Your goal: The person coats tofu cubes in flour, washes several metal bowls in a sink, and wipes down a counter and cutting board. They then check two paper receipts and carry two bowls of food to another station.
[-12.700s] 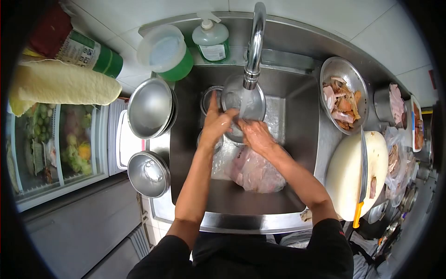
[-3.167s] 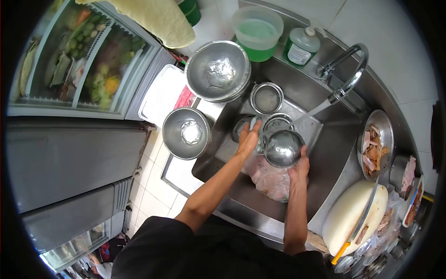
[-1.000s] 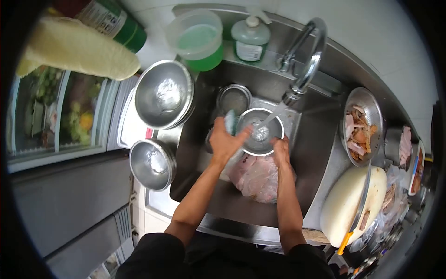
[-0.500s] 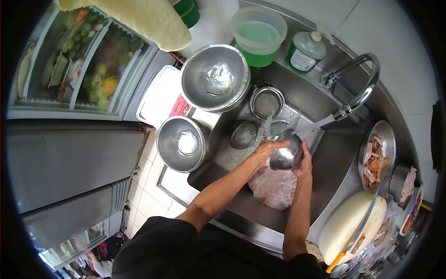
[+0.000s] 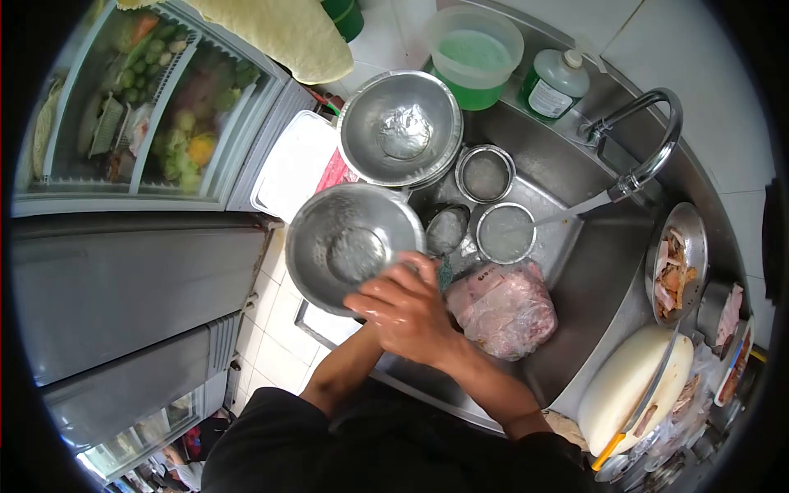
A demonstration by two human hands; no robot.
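Observation:
My right hand (image 5: 407,316) crosses over my left forearm and curls its slightly blurred fingers over the near rim of a steel mixing bowl (image 5: 308,246). The bowl looks raised beside the sink's left edge. My left forearm (image 5: 349,361) reaches under my right hand; that hand's fingers are hidden. A bit of green scrubber (image 5: 445,273) shows just right of the bowl. In the sink (image 5: 592,304), a plastic bag of raw meat (image 5: 503,311) lies near my right wrist. Water from the faucet (image 5: 657,156) runs into a small round container (image 5: 507,234).
Stacked steel bowls (image 5: 400,123) stand at the sink's back left. Behind the sink are a tub of green liquid (image 5: 472,62) and a soap bottle (image 5: 552,86). At right are a pan of meat scraps (image 5: 678,271) and a knife (image 5: 653,382) on a white board (image 5: 616,394).
Both hands have moved left from the faucet stream to the mixing bowl. The small steel bowl they held is no longer distinguishable. The mixing bowl looks larger and nearer. The meat bag is uncovered.

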